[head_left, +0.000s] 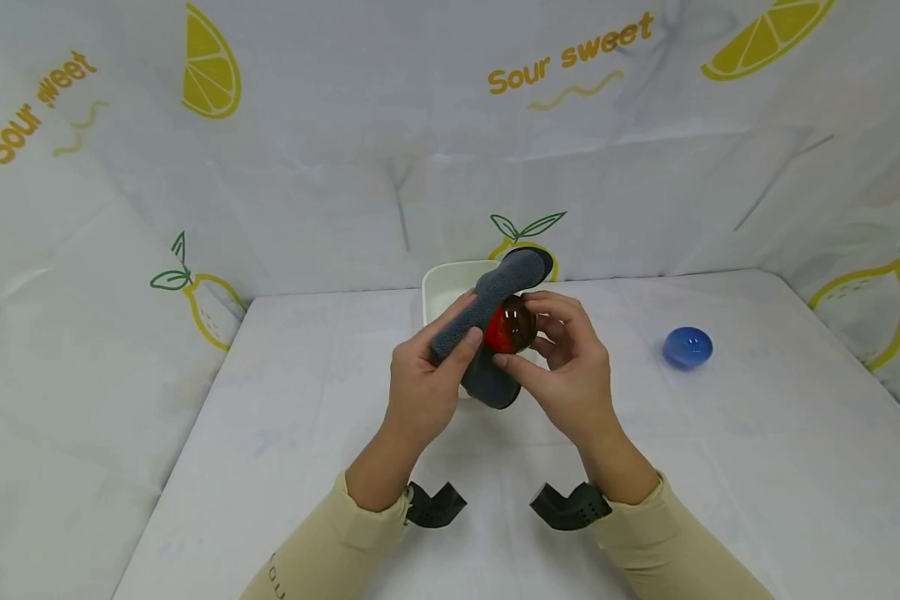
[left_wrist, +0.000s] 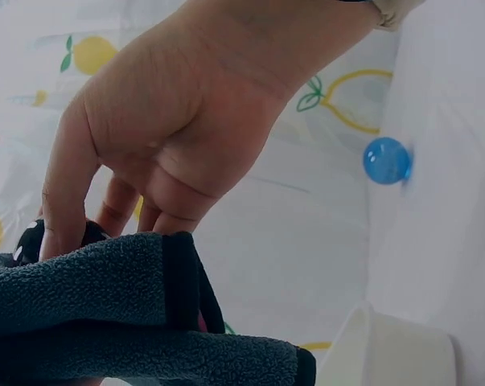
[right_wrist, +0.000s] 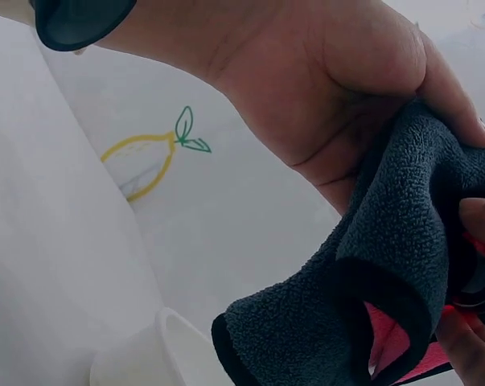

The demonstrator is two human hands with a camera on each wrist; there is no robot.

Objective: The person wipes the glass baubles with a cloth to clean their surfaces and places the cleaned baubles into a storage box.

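My left hand (head_left: 426, 379) grips a folded dark grey-blue fleece cloth (head_left: 468, 321) above the middle of the table. Pinched by the thumb and fingers of my right hand (head_left: 576, 375), a glossy ball (head_left: 521, 323) sits against the cloth, dark brown on the right and red on the left. In the left wrist view the right hand (left_wrist: 178, 121) reaches behind the cloth (left_wrist: 89, 281), which covers most of the ball. Across the right wrist view, the left hand (right_wrist: 330, 88) holds the cloth (right_wrist: 395, 209), whose inner side shows pink.
Behind the hands stands a white container (head_left: 446, 279), partly covered by them. A shiny blue ball (head_left: 687, 347) lies on the white tabletop to the right. White sheeting with lemon prints (head_left: 210, 71) hangs around the back and sides. A black device (head_left: 435, 504) is on each wrist.
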